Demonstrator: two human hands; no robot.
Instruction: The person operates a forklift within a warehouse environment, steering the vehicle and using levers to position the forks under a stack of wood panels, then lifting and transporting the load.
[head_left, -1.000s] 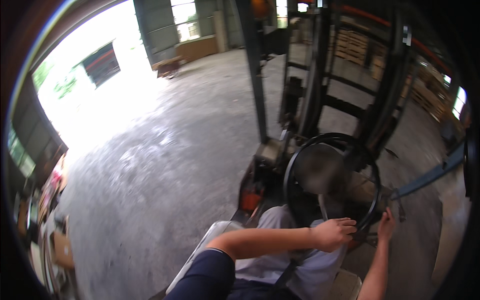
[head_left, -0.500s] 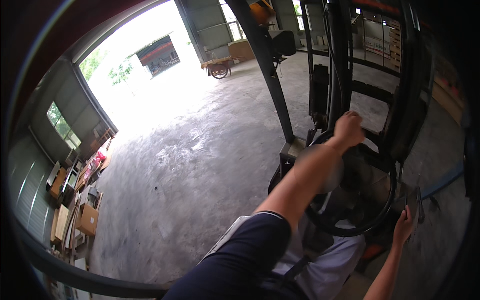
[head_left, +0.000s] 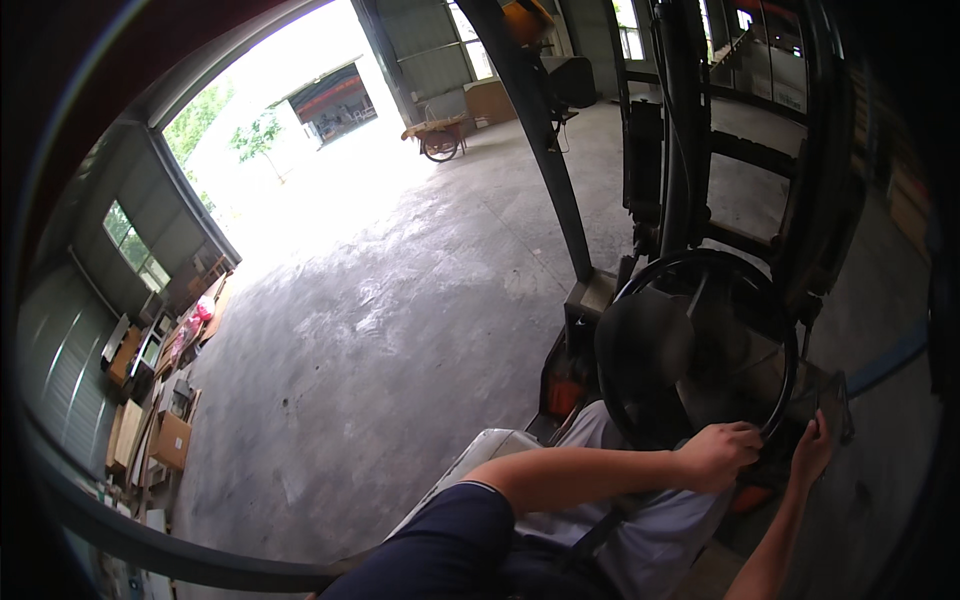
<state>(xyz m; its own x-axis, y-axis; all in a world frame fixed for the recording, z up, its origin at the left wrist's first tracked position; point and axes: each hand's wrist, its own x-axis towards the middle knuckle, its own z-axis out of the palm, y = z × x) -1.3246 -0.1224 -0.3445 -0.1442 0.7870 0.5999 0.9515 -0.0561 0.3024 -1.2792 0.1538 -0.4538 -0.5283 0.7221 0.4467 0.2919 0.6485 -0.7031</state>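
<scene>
I sit at a forklift with a black steering wheel [head_left: 793, 340] in front of me. My left hand [head_left: 720, 456] is closed at the lower right part of the wheel's rim, its forearm stretched across my lap. What lies inside those fingers is mostly hidden. To the right of the wheel, my right hand [head_left: 811, 452] is closed around a thin dark lever [head_left: 819, 400]. A smudge-like round blur covers part of the wheel's left side.
The forklift's black mast [head_left: 680, 170] rises ahead, beside a slanted front post [head_left: 540, 150]. Concrete floor [head_left: 370, 330] stretches left to a wide bright doorway. A wheeled cart [head_left: 437, 138] stands near it. Cardboard boxes [head_left: 171, 440] and boards line the left wall.
My left hand has swept from the top of the steering wheel down to its lower right. My right hand stays at the lever. The background behind the mast has shifted slightly.
</scene>
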